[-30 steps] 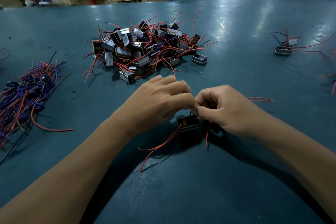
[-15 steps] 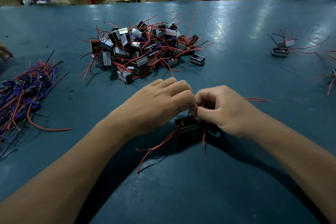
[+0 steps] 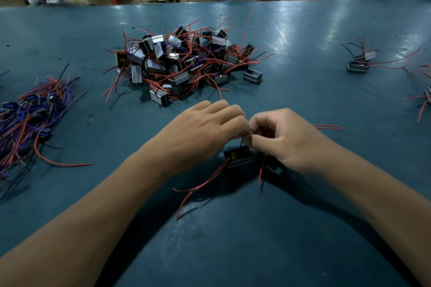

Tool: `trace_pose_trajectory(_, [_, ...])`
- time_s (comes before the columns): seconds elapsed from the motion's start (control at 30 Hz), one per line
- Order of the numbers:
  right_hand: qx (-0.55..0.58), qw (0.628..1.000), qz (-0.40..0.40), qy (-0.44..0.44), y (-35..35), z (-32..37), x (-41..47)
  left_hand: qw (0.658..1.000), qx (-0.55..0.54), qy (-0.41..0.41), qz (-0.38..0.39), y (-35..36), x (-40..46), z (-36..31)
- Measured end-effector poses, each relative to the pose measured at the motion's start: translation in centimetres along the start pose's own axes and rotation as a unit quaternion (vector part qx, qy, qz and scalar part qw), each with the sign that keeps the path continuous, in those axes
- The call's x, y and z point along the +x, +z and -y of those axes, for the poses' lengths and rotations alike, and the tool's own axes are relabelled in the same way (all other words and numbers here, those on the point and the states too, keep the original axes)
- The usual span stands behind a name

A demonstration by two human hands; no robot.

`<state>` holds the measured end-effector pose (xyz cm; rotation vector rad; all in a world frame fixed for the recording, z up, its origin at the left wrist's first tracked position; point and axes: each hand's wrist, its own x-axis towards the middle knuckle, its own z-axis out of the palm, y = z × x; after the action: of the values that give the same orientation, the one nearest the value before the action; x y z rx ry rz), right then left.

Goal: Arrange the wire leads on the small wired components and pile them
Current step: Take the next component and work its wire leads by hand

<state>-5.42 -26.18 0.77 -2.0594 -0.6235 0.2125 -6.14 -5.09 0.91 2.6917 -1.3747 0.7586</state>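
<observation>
Both hands meet above a small wired component [image 3: 238, 158] that sits on the teal counter [image 3: 303, 81] just under them. The left hand [image 3: 205, 134] and the right hand [image 3: 283, 140] each have curled fingers pinching a thin black lead [image 3: 241, 143] rising from it — red leads [image 3: 205, 183] trail toward the viewer. A pile of components [image 3: 184, 65] lies beyond; a wire bundle [image 3: 30, 119] lies far left.

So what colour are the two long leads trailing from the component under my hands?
Red leads, head view.
</observation>
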Motion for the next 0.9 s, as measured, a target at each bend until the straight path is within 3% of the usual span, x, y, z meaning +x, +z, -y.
trace_pose_trajectory(0.37, [-0.089,0.994,-0.037,-0.044,0.7,0.4,-0.3,0.988,-0.086,-0.117,0.047,-0.1,0.0,-1.0])
trace_pose_trajectory(0.6, [-0.079,0.996,-0.032,-0.028,0.6,0.3,-0.2,0.997,-0.011,-0.069,0.043,-1.0,0.3,-0.7])
trace_pose_trajectory(0.9, [-0.081,0.996,-0.031,-0.031,0.7,0.6,-0.4,0.986,-0.114,-0.108,0.057,-0.9,0.3,-0.9])
